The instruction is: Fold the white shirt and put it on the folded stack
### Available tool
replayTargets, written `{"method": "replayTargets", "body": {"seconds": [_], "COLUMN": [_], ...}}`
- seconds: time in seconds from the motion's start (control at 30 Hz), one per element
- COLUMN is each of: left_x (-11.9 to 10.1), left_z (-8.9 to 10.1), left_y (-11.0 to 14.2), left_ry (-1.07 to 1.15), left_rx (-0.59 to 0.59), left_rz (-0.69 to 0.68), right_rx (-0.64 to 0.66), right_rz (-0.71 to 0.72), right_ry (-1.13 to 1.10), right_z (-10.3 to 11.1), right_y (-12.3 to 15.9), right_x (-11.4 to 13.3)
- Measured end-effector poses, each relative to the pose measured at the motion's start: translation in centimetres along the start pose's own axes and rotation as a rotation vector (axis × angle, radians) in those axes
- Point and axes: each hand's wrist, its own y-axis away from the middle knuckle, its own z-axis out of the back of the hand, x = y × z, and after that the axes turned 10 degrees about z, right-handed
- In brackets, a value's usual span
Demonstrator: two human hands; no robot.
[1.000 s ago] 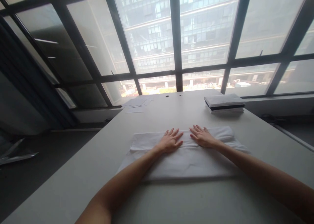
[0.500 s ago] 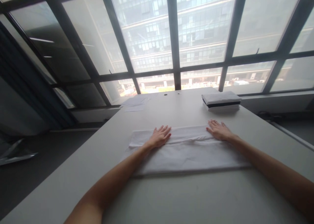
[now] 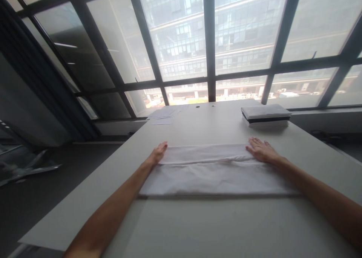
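A white cloth [image 3: 203, 179], folded into a long flat strip, lies crosswise on the white table [image 3: 226, 228]. A wrinkled fold line runs along its middle. At the cloth's left end is my left hand [image 3: 157, 154], turned on its side with the fingers drawn together on the edge; its thumb is hard to make out. My right hand [image 3: 262, 151] rests palm down near the far right corner, fingers stretched out flat on the fabric.
A stack of folded cloths [image 3: 266, 115], white with a dark layer, stands at the far right. Thin white sheets [image 3: 161, 115] lie far left. Tall windows [image 3: 183, 43] rise behind the table, and a dark curtain [image 3: 36, 66] hangs at left.
My left hand has slid left from lying flat on the cloth to its left edge. The right hand stays on the cloth. The view has shifted slightly left.
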Motion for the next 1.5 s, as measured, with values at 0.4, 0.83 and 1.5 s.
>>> {"method": "replayTargets", "body": {"seconds": [0.4, 0.83, 1.5], "left_x": [-5.5, -4.4, -4.6], "left_z": [-1.9, -1.7, 0.7], "left_y": [4.9, 4.4, 2.4], "left_ry": [-0.167, -0.239, -0.202], "left_rx": [0.243, 0.235, 0.054], "left_rz": [-0.179, -0.168, -0.142], "right_rx": [-0.039, -0.073, -0.280], "right_rz": [0.014, -0.192, 0.069], "right_ry": [0.008, 0.014, -0.140], "right_z": [-0.8, -1.7, 0.3], "right_y": [-0.1, -0.2, -5.2], "right_x": [-0.6, 0.5, 11.9]}}
